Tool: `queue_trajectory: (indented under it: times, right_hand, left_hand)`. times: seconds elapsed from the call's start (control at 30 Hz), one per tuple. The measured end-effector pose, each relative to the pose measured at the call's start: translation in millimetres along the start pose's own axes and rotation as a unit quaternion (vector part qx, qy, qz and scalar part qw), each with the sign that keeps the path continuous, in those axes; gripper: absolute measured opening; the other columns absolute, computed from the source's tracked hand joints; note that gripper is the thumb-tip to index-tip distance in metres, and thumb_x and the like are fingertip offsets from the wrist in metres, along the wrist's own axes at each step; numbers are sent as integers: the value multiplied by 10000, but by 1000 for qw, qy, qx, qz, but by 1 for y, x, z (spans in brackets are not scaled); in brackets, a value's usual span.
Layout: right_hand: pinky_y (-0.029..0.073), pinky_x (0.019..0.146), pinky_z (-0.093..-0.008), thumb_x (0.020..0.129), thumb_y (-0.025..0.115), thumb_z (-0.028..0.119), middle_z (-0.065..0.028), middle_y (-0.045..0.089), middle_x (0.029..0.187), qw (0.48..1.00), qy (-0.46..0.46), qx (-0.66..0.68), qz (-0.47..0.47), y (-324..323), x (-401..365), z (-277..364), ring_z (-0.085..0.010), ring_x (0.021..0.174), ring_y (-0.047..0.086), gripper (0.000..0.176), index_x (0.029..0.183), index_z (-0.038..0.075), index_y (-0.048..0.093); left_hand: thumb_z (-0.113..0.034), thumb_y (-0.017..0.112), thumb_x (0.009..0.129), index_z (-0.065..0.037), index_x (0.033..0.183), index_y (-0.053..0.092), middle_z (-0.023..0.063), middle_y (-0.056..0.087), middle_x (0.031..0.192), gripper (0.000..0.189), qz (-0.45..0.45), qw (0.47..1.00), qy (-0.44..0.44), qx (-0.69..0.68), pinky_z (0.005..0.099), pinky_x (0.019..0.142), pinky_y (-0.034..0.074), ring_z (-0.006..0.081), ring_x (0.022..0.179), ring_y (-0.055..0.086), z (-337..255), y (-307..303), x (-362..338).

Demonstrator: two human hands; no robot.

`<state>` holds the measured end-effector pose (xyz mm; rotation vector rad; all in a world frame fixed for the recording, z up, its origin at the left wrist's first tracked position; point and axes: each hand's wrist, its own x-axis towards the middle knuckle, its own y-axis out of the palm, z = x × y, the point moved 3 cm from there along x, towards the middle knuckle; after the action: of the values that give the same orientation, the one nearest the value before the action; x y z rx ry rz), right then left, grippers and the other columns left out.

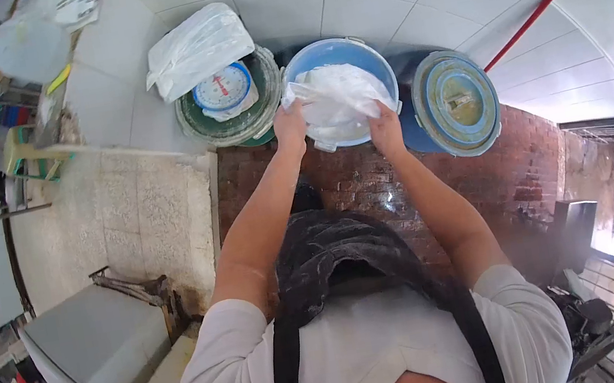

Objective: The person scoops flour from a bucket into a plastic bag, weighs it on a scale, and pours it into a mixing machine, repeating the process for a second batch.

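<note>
Left hand [290, 125] and right hand [387, 129] are both pinched closed on a white plastic bag [335, 93], inside the blue tub's rim [379, 56]. Lidded green bin [209, 133] crowds it left, blue barrel [480, 131] right; brick floor [357, 175] gives room near.

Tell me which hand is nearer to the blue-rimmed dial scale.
Left. The left hand grips the white plastic on the side toward the scale; the right hand grips its other side, farther from the scale.
</note>
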<state>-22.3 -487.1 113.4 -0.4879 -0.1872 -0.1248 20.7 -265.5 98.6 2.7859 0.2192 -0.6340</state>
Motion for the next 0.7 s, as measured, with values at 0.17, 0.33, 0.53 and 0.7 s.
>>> queue_trajectory:
  times: [0.17, 0.33, 0.53, 0.7]
  right_hand:
    - [499, 878, -438, 869, 646, 99, -252, 658, 1129, 943, 305, -30, -127, -34, 35, -174, -386, 1042, 632, 337, 1162, -68, 627]
    - [464, 941, -453, 775, 647, 3, -218, 598, 1231, 941, 7, -286, -181, -15, 94, -55, -382, 1156, 547, 398, 1173, -7, 626]
    - [507, 861, -441, 703, 594, -55, -176, 629, 1101, 981, -75, -140, 108, 117, 176, -154, -389, 1029, 585, 351, 1035, 42, 655]
    - [499, 926, -461, 810, 598, 99, -224, 627, 1213, 874, 81, -226, 423, 261, 201, -319, -398, 1111, 614, 345, 1149, 47, 630]
  left_hand:
    - [-213, 631, 896, -111, 1096, 532, 65, 648, 973, 246, -47, 991, -60, -111, 344, 707, 443, 188, 920, 593, 21, -14, 98]
    - [-135, 617, 920, -46, 979, 591, 17, 599, 746, 109, 84, 986, -45, -138, 343, 721, 515, 144, 722, 592, 35, 21, 133]
    - [-284, 683, 929, -34, 964, 606, -6, 533, 596, 264, 137, 954, -262, 48, 311, 525, 482, 116, 505, 507, 154, 24, 135]
    - [-416, 563, 975, 20, 1106, 583, 109, 630, 701, 456, 357, 861, -278, 233, 334, 541, 499, 165, 554, 599, 222, 47, 83]
